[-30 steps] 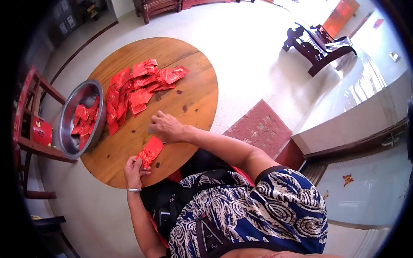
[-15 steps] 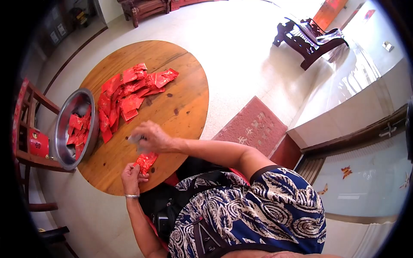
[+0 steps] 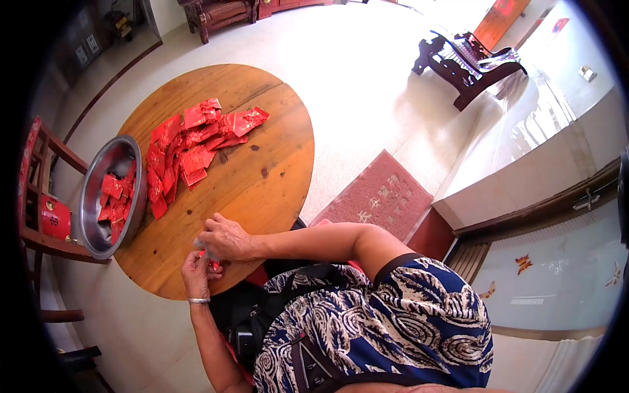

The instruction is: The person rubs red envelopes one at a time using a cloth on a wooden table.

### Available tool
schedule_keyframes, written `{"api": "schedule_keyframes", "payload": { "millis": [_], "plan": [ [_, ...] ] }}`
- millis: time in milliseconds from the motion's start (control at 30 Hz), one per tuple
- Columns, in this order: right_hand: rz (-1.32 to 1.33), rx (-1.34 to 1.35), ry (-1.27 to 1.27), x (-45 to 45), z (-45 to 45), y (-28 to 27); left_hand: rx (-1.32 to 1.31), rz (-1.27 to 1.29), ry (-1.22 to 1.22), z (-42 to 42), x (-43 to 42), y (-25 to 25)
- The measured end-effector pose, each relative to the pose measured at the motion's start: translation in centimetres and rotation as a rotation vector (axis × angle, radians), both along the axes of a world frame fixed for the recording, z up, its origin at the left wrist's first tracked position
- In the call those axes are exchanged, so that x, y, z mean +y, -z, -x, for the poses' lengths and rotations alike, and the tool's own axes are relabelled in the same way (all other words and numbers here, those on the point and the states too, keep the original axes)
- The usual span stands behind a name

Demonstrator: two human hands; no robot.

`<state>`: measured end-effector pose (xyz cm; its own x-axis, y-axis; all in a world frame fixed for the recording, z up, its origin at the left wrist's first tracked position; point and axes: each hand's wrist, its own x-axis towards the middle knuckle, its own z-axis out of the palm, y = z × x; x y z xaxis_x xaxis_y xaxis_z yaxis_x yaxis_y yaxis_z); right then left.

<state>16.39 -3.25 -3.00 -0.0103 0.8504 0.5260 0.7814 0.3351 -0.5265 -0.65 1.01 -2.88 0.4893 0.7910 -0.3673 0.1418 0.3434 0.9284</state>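
1. Left hand [image 3: 196, 274] first: thumb and fingers are pinched together on a red packet [image 3: 214, 264], with only slivers of it showing. All this is at the near side of the table [image 3: 262, 196].
2. Right hand [image 3: 226, 238] is right up against it, fingers curled in close. There's a pale bit [image 3: 200, 245] at its fingertips, too small to make out. Can't say how firm that grip is, or whether it has the packet too.
3. Weight: next to nothing, I'd guess. Looks like thin paper, same sort of stuff as the loose pile [image 3: 165, 134] farther back and the ones in the basin [image 3: 121, 152].
4. Stiffness: pretty floppy imo. Plenty in the pile look bent or slumped, so I'd expect it to crease if you squeeze hard. It looks glossy too, so probably a bit slidey against dry fingers.
5. Where to grab: I'd pinch one end flat between thumb and fingers and leave the other end free. Not breakable, but a hard tug on an edge could rip it.
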Motion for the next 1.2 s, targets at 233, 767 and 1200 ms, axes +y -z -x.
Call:
{"api": "schedule_keyframes", "payload": {
  "millis": [233,767,1200],
  "plan": [
    [0.059,-0.125,0.046,0.0,-0.8,-0.1,-0.006,0.011,-0.033,-0.2,-0.2,-0.4],
    [0.126,-0.213,0.110,1.1,-5.0,-0.6,-0.007,-0.007,-0.013,0.1,-0.2,-0.1],
    [-0.108,0.087,-0.111,0.4,-0.6,-1.1,-0.005,0.016,-0.019,-0.1,-0.3,-0.5]
  ]
}}
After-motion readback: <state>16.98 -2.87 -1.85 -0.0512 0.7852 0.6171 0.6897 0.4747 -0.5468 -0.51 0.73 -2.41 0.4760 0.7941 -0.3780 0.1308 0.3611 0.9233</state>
